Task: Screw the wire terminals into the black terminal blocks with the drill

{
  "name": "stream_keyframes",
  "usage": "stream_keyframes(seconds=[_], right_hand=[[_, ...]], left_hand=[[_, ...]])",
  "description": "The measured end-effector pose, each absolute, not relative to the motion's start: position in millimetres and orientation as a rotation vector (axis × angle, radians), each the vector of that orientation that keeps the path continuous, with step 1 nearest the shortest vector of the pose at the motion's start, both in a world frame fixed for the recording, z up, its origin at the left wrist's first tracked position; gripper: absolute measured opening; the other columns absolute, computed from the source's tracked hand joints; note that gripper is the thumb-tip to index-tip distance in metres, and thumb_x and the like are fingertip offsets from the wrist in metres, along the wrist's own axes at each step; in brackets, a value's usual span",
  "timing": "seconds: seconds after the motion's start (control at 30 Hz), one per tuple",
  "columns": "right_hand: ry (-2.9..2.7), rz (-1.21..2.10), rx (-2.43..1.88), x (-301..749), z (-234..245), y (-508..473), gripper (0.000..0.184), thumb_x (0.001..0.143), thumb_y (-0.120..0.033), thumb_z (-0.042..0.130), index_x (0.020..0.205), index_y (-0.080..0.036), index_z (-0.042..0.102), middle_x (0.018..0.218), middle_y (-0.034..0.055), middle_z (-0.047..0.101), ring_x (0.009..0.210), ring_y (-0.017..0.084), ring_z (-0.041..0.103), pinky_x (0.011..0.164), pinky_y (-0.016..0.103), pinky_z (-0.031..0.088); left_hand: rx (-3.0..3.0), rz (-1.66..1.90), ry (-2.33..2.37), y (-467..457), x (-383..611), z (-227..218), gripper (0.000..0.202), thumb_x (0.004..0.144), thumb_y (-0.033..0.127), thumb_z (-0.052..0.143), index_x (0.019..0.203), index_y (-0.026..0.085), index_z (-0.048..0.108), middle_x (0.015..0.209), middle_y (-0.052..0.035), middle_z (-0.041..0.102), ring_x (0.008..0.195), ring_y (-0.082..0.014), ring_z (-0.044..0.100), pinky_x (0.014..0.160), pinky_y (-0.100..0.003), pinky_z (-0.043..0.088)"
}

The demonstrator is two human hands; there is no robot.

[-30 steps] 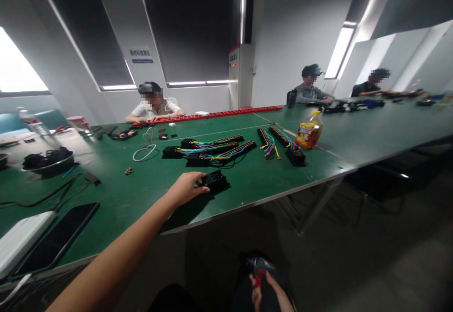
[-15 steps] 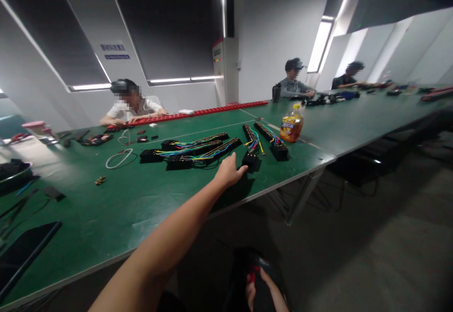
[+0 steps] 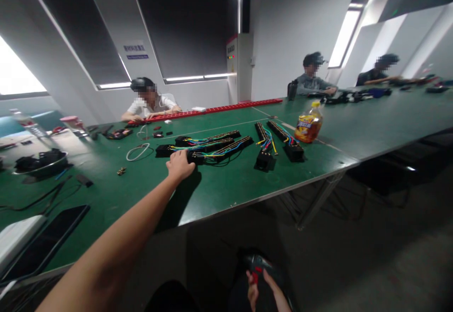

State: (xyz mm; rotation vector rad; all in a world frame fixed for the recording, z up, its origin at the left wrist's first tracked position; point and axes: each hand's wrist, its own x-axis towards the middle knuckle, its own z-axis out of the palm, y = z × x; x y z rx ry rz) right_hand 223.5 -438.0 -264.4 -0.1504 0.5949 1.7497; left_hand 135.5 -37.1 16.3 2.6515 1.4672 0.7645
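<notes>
Left fingers pinch a box near centre; dragging could strain its wires; right fingers grip a tool, bottom.

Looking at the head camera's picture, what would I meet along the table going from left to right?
A bowl, small brass-coloured pieces, the person's left hand, a black block clear of that hand, and a yellow-capped bottle.

Head-worn camera: faces forward, down across green table.
</notes>
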Motion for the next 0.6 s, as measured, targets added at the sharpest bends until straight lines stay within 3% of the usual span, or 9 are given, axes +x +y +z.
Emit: stream_keyframes(seconds=[0.17, 0.4, 0.6], right_hand=[[0.647, 1.71, -0.136, 223.1, -262.3, -440.0, 0.05, 0.06, -0.02, 0.092, 0.102, -0.006, 0.068, 0.081, 0.0034, 0.073, 0.066, 0.008, 0.065, 0.064, 0.016, 0.053], [0.625, 1.714, -0.162, 223.9, -258.1, -441.8, 0.051, 0.055, -0.021, 0.095, 0.097, -0.005, 0.07, 0.078, 0.0052, 0.074, 0.063, 0.008, 0.065, 0.06, 0.016, 0.052], [0.588, 1.668, -0.228, 221.7, -251.2, -445.9, 0.051, 0.058, -0.022, 0.094, 0.099, -0.005, 0.07, 0.08, 0.0053, 0.074, 0.066, 0.009, 0.066, 0.063, 0.016, 0.053]], left_hand=[[2.883, 0.613, 1.328, -30.8, 114.0, 7.8, 0.056, 0.084, 0.03, 0.054, 0.138, 0.019, 0.048, 0.146, -0.0163, 0.048, 0.132, -0.0368, 0.044, 0.101, -0.056, 0.039], [3.045, 0.773, 1.093, -67.5, 91.7, 5.1, 0.042, 0.087, 0.048, 0.053, 0.116, 0.018, 0.062, 0.115, -0.0152, 0.061, 0.111, -0.0351, 0.054, 0.092, -0.048, 0.044], [2.717, 0.841, 1.029, -44.3, 74.1, -9.7, 0.072, 0.077, 0.058, 0.066, 0.134, 0.018, 0.048, 0.126, -0.0138, 0.059, 0.119, -0.0318, 0.054, 0.102, -0.046, 0.043]])
